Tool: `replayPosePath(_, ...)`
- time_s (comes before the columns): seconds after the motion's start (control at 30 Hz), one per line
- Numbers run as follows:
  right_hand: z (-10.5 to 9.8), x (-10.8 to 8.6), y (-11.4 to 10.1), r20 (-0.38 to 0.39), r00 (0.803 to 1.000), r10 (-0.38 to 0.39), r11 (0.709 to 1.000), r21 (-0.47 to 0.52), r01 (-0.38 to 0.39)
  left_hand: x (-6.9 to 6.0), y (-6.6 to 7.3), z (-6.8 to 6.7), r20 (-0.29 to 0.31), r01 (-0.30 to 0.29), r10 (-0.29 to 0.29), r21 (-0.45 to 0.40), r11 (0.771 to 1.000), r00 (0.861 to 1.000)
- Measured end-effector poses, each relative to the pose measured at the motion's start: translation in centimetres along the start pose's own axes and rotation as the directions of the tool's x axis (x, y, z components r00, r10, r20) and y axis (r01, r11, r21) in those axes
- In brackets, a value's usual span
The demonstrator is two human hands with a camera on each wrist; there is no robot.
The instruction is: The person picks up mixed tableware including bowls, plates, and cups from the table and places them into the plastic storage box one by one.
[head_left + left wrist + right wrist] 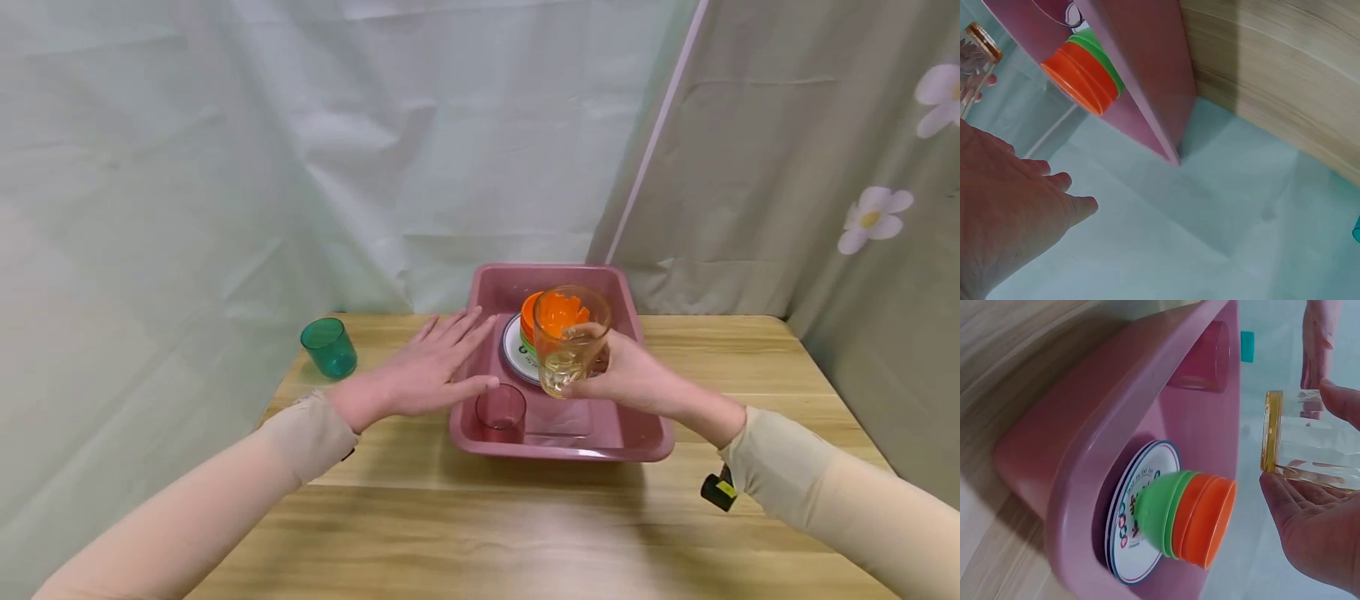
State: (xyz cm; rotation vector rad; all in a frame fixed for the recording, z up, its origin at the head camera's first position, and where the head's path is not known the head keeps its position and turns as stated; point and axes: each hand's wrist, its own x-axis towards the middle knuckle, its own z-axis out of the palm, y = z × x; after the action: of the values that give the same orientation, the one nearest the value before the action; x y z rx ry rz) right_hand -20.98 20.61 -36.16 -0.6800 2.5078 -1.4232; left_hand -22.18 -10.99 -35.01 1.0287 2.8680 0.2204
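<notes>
My right hand (637, 371) grips a clear, yellow-tinted drinking glass (552, 375) by its side and holds it up above a pink plastic basin (555, 452). Fingers spread and straight, my left hand (423, 367) hovers over the basin's left rim, holding nothing. Inside the basin lies a small stack of white patterned plates (1163, 459). Green bowls (1161, 506) and orange bowls (1207, 519) are nested on top of them. A clear glass (501, 410), looking pinkish against the basin, stands in its near left corner.
To the left of the basin, a teal glass (330, 350) stands on the wooden table (465, 533) close to its left edge. Pale curtains (450, 150) hang behind the table and along both sides.
</notes>
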Motion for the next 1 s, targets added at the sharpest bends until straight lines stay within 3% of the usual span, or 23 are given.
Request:
replayPosePath(0.13,0.4,0.2,-0.2,-0.001,1.0,-0.013,1.0,-0.001,0.013,0.4,0.5,-0.4,-0.004,-0.001,0.001,-0.047,0.999,1.0)
replayPosePath(0.23,0.6,0.2,-0.2,0.003,1.0,-0.03,0.999,0.013,0.03,1.0,1.4,-0.6,-0.025,-0.012,0.007,-0.198,0.98,1.0)
replayPosePath(0.3,0.7,0.2,-0.1,-0.001,0.999,-0.042,0.999,0.002,0.042,1.5,2.2,-0.9,-0.041,-0.012,-0.002,-0.348,0.937,0.999)
replayPosePath(0.43,0.9,0.2,-0.1,0.001,0.999,-0.044,0.999,-0.007,0.044,2.4,3.8,-1.2,-0.082,-0.016,-0.039,-0.581,0.814,0.996)
replayPosePath(0.6,1.1,0.3,0.3,0.02,1.0,-0.023,1.0,0.002,0.023,3.6,5.4,-1.2,-0.122,-0.049,-0.058,-0.723,0.689,0.991)
replayPosePath(0.7,1.2,0.3,0.4,0.024,0.999,-0.033,0.999,0.011,0.032,4.2,6.0,-1.1,-0.12,-0.046,-0.073,-0.769,0.637,0.99)
replayPosePath(0.8,1.3,0.2,0.4,0.024,0.999,-0.047,0.999,0.011,0.046,4.3,6.2,-1.0,-0.118,-0.04,-0.088,-0.791,0.611,0.989)
replayPosePath(1.0,1.6,0.0,0.4,0.027,0.999,-0.038,0.999,0.004,0.038,4.4,6.2,-0.8,-0.116,-0.037,-0.091,-0.79,0.612,0.989)
